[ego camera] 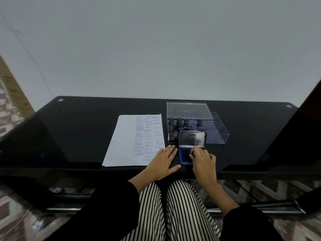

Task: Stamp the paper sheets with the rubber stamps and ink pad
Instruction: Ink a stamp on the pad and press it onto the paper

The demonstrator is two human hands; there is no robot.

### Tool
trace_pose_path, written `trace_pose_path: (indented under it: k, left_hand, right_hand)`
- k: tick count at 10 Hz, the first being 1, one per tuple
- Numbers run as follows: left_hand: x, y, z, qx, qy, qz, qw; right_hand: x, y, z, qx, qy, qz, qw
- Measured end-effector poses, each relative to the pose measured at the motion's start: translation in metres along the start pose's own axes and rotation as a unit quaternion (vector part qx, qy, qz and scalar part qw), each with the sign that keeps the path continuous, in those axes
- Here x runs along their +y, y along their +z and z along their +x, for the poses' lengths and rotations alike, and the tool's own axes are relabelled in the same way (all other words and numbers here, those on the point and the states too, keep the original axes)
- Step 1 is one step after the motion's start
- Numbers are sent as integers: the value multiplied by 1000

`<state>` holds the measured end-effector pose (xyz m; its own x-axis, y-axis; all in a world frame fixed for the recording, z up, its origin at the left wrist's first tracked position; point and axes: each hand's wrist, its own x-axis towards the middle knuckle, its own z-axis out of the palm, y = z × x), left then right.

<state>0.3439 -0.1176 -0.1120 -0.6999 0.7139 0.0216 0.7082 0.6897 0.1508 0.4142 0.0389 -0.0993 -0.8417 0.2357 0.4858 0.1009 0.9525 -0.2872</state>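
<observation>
A white paper sheet (121,145) lies on the black table, its right half covered in blue stamp prints. My left hand (163,160) rests flat, fingers spread, on the sheet's lower right corner. Right of it sits the open ink pad (184,156), blue pad facing up, its metal lid (192,139) standing upright. My right hand (203,160) is over the pad with fingers curled round a rubber stamp (194,154), which is mostly hidden and appears pressed to the ink. Several more stamps (178,126) stand in a clear box behind the pad.
The clear plastic box (220,134) has its lid (188,110) leaning at its back. The black glass table (78,133) stands against a grey wall. Its front edge runs just below my hands. My knees in striped trousers are under it.
</observation>
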Motion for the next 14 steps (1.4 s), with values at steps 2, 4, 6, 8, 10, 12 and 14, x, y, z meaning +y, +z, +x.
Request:
trace_pose_path:
  k: [2,4,6,8,10,12,14]
  left_hand:
    - [1,-2,0,-3,0,-1,1000]
    - [1,-3,0,-12,-2,-5,1000]
    - [2,-4,-1,-17,-1,-6,1000]
    - [2,-5,0,-19,-1,-10,1000]
    - [2,-5,0,-20,-1,-14,1000]
    - [2,-5,0,-19,1,-18,1000]
    - [2,-4,0,-12,1,-23,1000]
  right_hand:
    - [-7,-10,18,-70,-2,-34,997]
    - [-11,-15,34,-107,-2,-30,994]
    - [-13,-21,44,-167,-2,-30,985]
    - [-14,-25,45,-183,0,-21,983]
    - [-12,-27,42,-181,3,-12,983]
    - [-16,-29,49,-208,6,-16,978]
    - [-14,-29,37,-167,10,5,986]
